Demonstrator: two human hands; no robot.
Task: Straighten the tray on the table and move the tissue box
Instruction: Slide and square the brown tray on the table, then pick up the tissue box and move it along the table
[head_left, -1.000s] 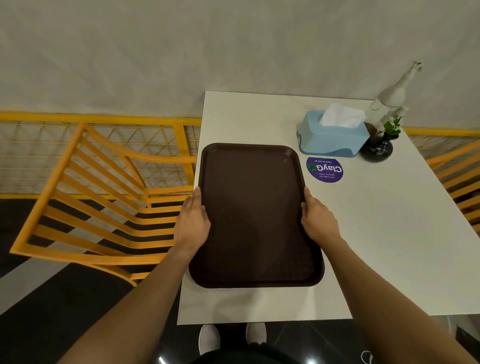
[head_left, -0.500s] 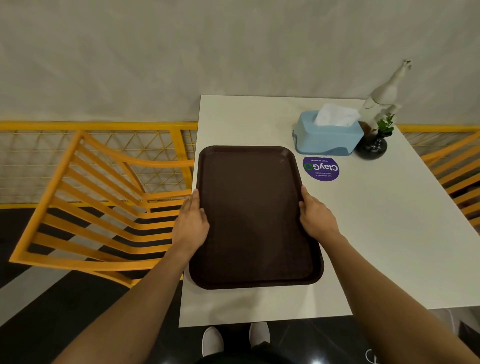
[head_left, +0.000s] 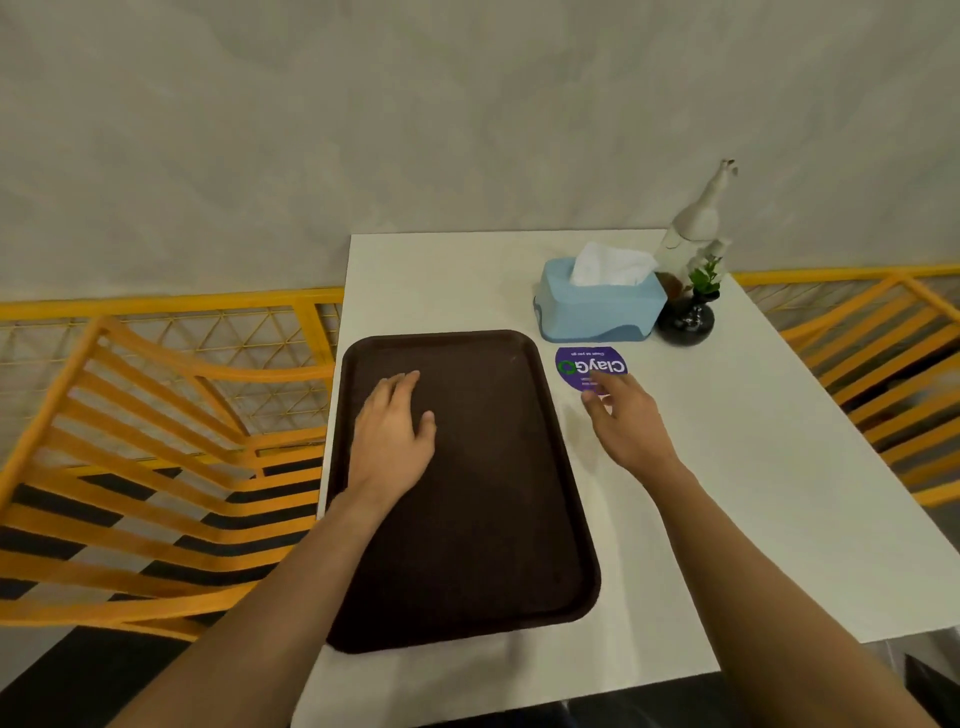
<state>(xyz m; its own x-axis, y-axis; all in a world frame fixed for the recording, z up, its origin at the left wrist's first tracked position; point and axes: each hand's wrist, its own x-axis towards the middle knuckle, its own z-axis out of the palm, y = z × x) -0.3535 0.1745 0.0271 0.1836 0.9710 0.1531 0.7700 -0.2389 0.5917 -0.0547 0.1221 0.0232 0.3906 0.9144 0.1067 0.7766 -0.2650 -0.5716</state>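
While the brown tray (head_left: 478, 499) lies along the left edge of the white bench (head_left: 753, 493), both hands are empty.

Left hand (head_left: 392, 431) is spread flat over the tray's far left part; right hand (head_left: 623, 418) hovers open just right of the tray. Beyond the tray's far right corner stands the blue tissue box (head_left: 600, 306).

The right hand (head_left: 626, 415) is motion-blurred and hides the near edge of the purple sticker (head_left: 589, 364).
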